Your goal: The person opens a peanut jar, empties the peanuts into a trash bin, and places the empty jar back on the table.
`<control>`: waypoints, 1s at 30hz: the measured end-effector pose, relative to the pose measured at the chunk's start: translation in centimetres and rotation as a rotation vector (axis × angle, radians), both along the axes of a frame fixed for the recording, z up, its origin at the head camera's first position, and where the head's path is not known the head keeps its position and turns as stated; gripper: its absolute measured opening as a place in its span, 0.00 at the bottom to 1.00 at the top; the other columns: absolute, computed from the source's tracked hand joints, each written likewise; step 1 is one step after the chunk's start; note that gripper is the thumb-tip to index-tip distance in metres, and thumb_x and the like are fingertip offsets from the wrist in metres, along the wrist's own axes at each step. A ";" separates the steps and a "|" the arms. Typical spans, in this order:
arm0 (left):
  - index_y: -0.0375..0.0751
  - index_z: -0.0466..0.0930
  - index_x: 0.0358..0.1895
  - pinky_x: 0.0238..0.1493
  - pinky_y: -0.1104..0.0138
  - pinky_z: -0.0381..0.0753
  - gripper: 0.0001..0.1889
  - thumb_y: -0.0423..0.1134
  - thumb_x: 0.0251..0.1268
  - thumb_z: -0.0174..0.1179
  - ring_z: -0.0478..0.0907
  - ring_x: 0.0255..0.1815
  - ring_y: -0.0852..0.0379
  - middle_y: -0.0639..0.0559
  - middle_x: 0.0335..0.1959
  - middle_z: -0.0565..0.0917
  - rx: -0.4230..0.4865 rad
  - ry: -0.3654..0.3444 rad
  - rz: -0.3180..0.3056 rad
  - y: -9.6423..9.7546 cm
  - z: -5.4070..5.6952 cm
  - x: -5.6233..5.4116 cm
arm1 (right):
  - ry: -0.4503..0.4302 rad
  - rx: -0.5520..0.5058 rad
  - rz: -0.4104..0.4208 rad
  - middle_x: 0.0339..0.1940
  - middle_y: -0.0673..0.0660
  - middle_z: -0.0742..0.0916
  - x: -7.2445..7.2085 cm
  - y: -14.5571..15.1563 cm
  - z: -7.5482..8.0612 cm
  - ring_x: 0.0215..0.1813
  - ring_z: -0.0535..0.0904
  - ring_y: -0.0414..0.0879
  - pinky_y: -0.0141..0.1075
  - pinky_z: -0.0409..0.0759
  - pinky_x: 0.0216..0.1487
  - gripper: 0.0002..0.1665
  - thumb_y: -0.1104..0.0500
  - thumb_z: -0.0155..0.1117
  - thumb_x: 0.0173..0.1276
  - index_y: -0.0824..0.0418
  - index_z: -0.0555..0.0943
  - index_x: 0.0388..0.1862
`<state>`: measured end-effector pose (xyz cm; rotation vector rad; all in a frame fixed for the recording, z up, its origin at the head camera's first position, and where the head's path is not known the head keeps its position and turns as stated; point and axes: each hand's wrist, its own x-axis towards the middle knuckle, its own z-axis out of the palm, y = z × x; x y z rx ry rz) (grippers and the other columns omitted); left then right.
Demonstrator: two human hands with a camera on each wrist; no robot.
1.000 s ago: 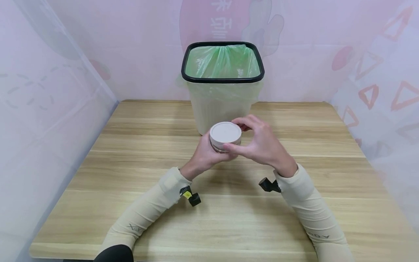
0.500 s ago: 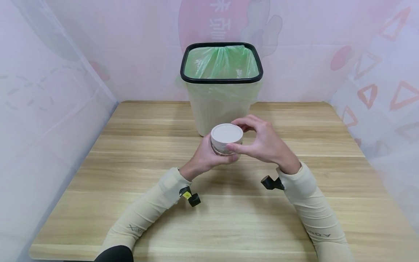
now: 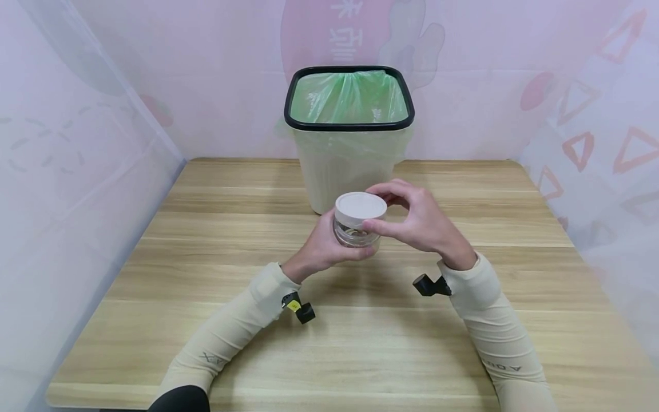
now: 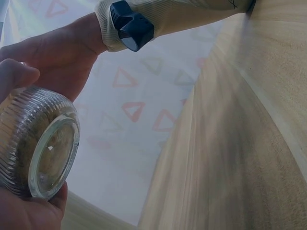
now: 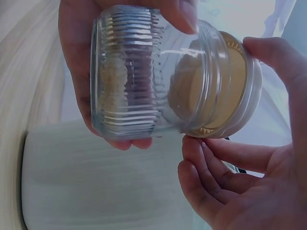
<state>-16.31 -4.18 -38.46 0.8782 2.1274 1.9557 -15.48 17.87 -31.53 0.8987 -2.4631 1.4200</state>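
Fingers [image 5: 240, 153] of the right hand [image 3: 417, 220], parted to its width, pinch a white lid [image 3: 360, 206] at the mouth of a glass jar [image 5: 136, 81] clasped in the left hand [image 3: 324, 243] above a wooden table [image 3: 376, 355]; a green-lined bin [image 3: 342, 163] stands just beyond, before a printed backdrop [image 3: 221, 86].

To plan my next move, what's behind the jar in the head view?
The bin stands behind the jar, its green liner and black rim showing. The lid, left hand and right hand hide much of the bin's bottom edge.
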 end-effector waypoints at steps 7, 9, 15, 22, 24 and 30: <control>0.44 0.69 0.74 0.67 0.53 0.80 0.45 0.36 0.49 0.79 0.80 0.62 0.49 0.45 0.65 0.80 -0.021 0.015 -0.035 0.0 0.0 0.0 | -0.064 -0.049 0.032 0.51 0.55 0.88 -0.3 0.5 0.0 0.49 0.83 0.44 0.28 0.82 0.59 0.28 0.65 0.81 0.60 0.62 0.85 0.60; 0.43 0.68 0.74 0.68 0.53 0.80 0.46 0.35 0.48 0.79 0.79 0.63 0.49 0.45 0.65 0.80 -0.018 0.022 -0.039 -0.1 0.1 -0.1 | -0.082 -0.064 0.044 0.52 0.55 0.88 -0.4 0.7 0.1 0.50 0.83 0.44 0.28 0.82 0.60 0.28 0.66 0.80 0.60 0.62 0.85 0.61; 0.41 0.67 0.75 0.70 0.53 0.79 0.47 0.31 0.47 0.80 0.79 0.64 0.48 0.43 0.66 0.80 -0.015 0.029 -0.037 -0.1 0.3 0.0 | -0.098 -0.081 0.058 0.54 0.56 0.87 -0.8 1.5 0.1 0.50 0.82 0.45 0.28 0.81 0.61 0.29 0.67 0.78 0.62 0.64 0.83 0.62; 0.36 0.70 0.71 0.71 0.52 0.78 0.45 0.33 0.45 0.81 0.80 0.64 0.48 0.42 0.64 0.82 -0.058 0.022 0.000 -0.4 0.5 0.0 | -0.085 -0.090 0.055 0.56 0.56 0.86 -1.4 2.5 0.0 0.52 0.81 0.46 0.27 0.80 0.62 0.30 0.68 0.78 0.62 0.64 0.82 0.64; 0.36 0.71 0.70 0.71 0.52 0.78 0.43 0.33 0.46 0.81 0.80 0.64 0.48 0.42 0.63 0.83 -0.060 0.030 0.006 -0.4 0.5 0.0 | -0.077 -0.100 0.050 0.56 0.56 0.86 -1.6 2.8 -0.1 0.52 0.81 0.46 0.27 0.80 0.62 0.30 0.68 0.77 0.62 0.65 0.82 0.63; 0.37 0.74 0.67 0.71 0.55 0.79 0.40 0.33 0.46 0.81 0.81 0.63 0.49 0.43 0.61 0.84 -0.055 0.053 0.014 -0.4 0.6 -0.1 | -0.048 -0.117 0.035 0.54 0.52 0.86 -2.2 3.7 -0.4 0.51 0.81 0.44 0.26 0.79 0.62 0.30 0.70 0.78 0.60 0.68 0.82 0.62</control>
